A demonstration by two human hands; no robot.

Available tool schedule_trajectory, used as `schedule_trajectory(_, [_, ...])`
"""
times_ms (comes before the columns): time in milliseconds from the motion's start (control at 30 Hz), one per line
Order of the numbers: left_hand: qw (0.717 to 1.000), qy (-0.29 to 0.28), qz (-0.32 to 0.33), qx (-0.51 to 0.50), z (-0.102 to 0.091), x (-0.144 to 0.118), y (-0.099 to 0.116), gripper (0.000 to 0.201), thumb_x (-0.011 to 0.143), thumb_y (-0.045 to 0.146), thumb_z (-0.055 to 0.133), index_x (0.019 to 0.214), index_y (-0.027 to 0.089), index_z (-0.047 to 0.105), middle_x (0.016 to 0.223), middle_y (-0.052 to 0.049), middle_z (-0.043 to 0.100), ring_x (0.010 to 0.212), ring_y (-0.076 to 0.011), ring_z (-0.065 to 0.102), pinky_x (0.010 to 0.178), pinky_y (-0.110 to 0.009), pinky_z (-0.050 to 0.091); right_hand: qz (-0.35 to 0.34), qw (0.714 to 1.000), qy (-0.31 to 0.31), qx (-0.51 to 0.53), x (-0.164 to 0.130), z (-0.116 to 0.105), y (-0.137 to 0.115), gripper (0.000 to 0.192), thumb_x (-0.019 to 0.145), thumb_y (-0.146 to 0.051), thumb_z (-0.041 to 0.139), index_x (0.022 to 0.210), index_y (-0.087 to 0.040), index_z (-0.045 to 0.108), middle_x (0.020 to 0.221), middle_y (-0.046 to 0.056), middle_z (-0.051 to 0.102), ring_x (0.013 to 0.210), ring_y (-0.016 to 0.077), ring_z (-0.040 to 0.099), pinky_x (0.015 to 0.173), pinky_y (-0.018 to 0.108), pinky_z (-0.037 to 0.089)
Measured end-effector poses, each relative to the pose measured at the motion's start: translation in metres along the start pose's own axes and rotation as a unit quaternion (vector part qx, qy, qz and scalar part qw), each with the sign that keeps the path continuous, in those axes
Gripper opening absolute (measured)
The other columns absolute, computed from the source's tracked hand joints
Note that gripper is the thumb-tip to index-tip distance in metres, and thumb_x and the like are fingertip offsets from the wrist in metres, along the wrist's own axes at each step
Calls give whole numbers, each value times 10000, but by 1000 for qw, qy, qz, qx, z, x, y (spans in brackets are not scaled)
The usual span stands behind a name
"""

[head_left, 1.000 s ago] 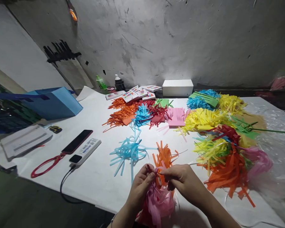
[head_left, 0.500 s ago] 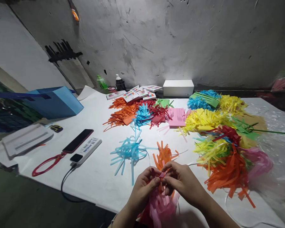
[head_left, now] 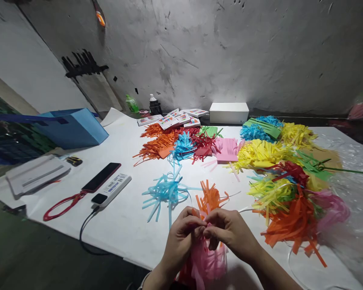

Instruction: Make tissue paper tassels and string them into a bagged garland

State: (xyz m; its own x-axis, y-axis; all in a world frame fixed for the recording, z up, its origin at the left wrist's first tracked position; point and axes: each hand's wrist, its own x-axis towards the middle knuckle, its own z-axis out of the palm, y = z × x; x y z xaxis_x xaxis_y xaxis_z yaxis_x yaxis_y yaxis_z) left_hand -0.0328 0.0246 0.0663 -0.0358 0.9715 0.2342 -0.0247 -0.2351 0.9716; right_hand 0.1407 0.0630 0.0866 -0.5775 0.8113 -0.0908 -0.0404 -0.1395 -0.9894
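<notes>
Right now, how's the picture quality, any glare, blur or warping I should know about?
Head view: bright glare on the white box by the back wall; the floor at lower left is dark; the wall's edges bow from wide-angle distortion; both the left hand and right hand on the pink tassel look slightly soft.

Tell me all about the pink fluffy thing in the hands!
The pink tassel is a bunch of thin paper-like strips, gathered at the top and hanging loosely down. The left hand and right hand pinch its top together between fingertips, at the near edge of the white table. An orange tassel lies just behind it.
</notes>
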Motion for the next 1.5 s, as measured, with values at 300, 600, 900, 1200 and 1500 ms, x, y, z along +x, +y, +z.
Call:
schedule_trajectory(300, [967,159,-110,-168,-12,14,13,301,807,438,785,809,170,648,847,-19,654,507,-48,487,427,-130,396,-130,885,27,-446,-1,-24,-16,196,947,-219,588,760,-198,640,770,-7,626,708,128,586,642,213,423])
schedule_trajectory(600, [890,220,-80,-391,-58,40,42,200,923,183,661,763,169,541,551,101,473,340,-12,412,313,-82,359,19,774,137,-618,2,-106,-9,233,880,-79,521,730,-178,670,804,61,659,718,178,616,642,268,377])
schedule_trajectory(900, [913,258,-66,-308,-41,24,31,257,821,345,794,840,171,606,656,60,644,409,-33,514,370,-107,441,45,658,344,-668,-33,-116,-51,382,890,-46,428,1168,-82,687,1249,247,625,1145,358,590,955,468,440])
schedule_trajectory(1200, [961,45,-137,-236,35,-17,1,319,791,450,793,771,172,637,948,17,589,456,7,413,422,-146,347,-195,931,103,-291,-31,25,11,205,997,-274,505,952,-220,697,834,40,717,750,179,650,684,268,497])
schedule_trajectory(1500, [968,-150,-190,-71,26,-35,1,226,876,399,677,949,197,608,666,45,507,568,-106,406,535,-212,335,-170,945,209,-185,-64,20,24,187,992,-326,534,865,-231,634,848,22,635,746,162,608,642,246,475])
